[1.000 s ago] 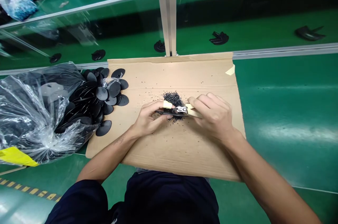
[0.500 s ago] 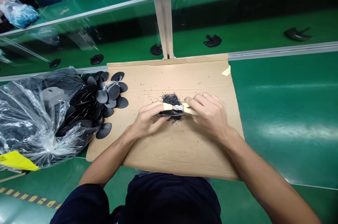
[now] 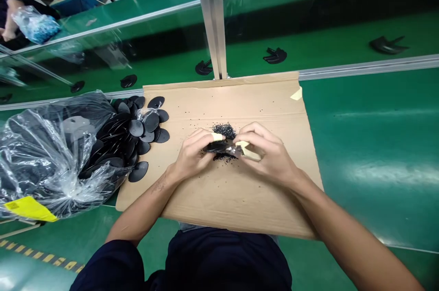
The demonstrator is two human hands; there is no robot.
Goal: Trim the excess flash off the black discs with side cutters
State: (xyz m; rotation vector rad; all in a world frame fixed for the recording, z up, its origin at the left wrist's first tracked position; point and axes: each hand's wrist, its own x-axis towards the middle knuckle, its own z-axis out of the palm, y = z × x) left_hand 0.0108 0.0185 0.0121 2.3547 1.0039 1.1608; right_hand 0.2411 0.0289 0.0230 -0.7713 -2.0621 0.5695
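Observation:
My left hand (image 3: 192, 150) is closed on the edge of a thin black disc (image 3: 215, 146); a pale yellow wrap covers one finger. In my right hand (image 3: 270, 150) is a pair of nippers (image 3: 252, 153) with cream handles, its metal jaws at the disc's right edge. Motion blur hides whether the jaws touch the disc. Behind and below the disc lies a heap of small black clippings (image 3: 222, 130) on a cardboard sheet (image 3: 206, 202).
To the left, a clear plastic bag (image 3: 44, 153) spills many black discs (image 3: 138, 172) onto the cardboard. A metal post (image 3: 216, 30) rises at the back. Curved black parts (image 3: 275, 56) lie on the green surface beyond. Another person's arm (image 3: 12, 18) shows at far left.
My right hand has turned, and the nippers' handles have tilted and moved slightly down. The disc is still in my left hand, now tipped differently. The whole view has shifted slightly.

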